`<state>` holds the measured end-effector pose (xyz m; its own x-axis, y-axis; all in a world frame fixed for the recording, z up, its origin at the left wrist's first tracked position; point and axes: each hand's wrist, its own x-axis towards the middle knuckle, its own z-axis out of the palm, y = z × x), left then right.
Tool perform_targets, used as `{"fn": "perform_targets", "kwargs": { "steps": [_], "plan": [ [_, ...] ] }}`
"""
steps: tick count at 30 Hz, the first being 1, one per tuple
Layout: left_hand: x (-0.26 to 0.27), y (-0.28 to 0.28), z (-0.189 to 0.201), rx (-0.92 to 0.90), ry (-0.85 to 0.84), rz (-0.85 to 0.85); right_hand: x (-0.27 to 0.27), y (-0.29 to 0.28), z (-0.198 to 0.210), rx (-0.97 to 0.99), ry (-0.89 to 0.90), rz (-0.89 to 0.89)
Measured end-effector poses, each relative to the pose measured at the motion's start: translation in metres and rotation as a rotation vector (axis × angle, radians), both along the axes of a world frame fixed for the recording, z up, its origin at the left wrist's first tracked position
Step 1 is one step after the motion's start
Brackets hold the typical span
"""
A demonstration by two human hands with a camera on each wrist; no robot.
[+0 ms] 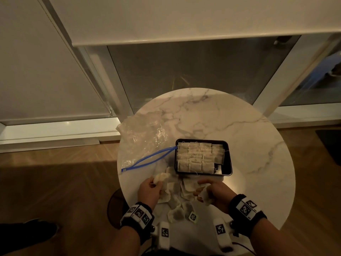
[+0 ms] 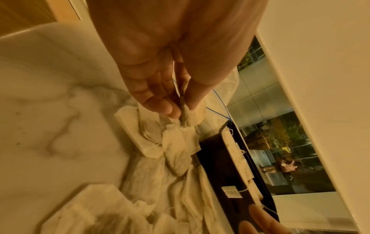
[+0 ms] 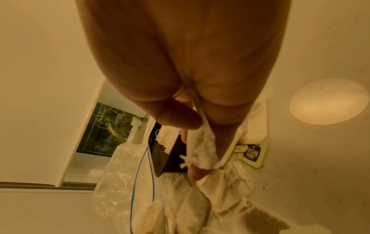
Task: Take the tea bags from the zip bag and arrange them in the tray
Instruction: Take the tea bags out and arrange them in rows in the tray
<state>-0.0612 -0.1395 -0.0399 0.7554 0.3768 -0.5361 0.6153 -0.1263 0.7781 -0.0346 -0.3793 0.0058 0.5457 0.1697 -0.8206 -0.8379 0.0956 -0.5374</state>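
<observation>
A black tray [image 1: 227, 159] on the round marble table holds rows of pale tea bags [image 1: 199, 157]. In front of it lies a loose heap of tea bags [image 1: 177, 196], seen close in the left wrist view as a pile [image 2: 176, 152]. My left hand [image 1: 149, 189] pinches a tea bag [image 1: 162, 177] between thumb and fingers; that tea bag [image 2: 184, 109] shows edge-on. My right hand [image 1: 212, 191] holds another tea bag [image 1: 205, 197], whose crumpled paper [image 3: 202, 148] hangs from the fingers. The clear zip bag [image 1: 144, 141] with a blue zip [image 1: 147, 159] lies open left of the tray.
The marble table [image 1: 249, 145] has bare room at the right and far side. A tea tag [image 1: 192, 217] lies near the front edge. A window and white blind rise behind the table; wooden floor [image 1: 55, 182] lies around it.
</observation>
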Motion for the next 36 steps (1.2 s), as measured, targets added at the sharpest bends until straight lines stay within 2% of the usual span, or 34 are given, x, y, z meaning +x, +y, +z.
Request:
{"fn": "perform_targets", "kwargs": {
  "steps": [3,8,13,18,22,24,36],
  "plan": [
    [-0.001,-0.003,-0.002,0.079,-0.011,-0.038,-0.002,-0.009,-0.003,-0.05,-0.039,0.023],
    [-0.001,-0.016,0.005,0.304,-0.121,0.03,0.0,-0.023,-0.006,-0.113,-0.113,0.064],
    [0.007,-0.043,0.01,0.338,-0.249,-0.249,0.006,-0.035,0.003,-0.151,-0.203,0.084],
    [0.019,-0.077,0.025,0.25,-0.354,-0.403,0.019,-0.047,0.012,-0.192,-0.294,0.123],
    [0.029,-0.099,0.038,-0.063,-0.238,-0.508,0.03,-0.051,0.021,-0.199,-0.327,0.13],
    [0.033,-0.107,0.043,-0.157,-0.225,-0.519,0.035,-0.052,0.024,-0.218,-0.356,0.146],
    [0.06,-0.119,0.045,-0.138,-0.263,-0.448,0.055,-0.061,0.04,-0.262,-0.543,0.14]
  ]
}}
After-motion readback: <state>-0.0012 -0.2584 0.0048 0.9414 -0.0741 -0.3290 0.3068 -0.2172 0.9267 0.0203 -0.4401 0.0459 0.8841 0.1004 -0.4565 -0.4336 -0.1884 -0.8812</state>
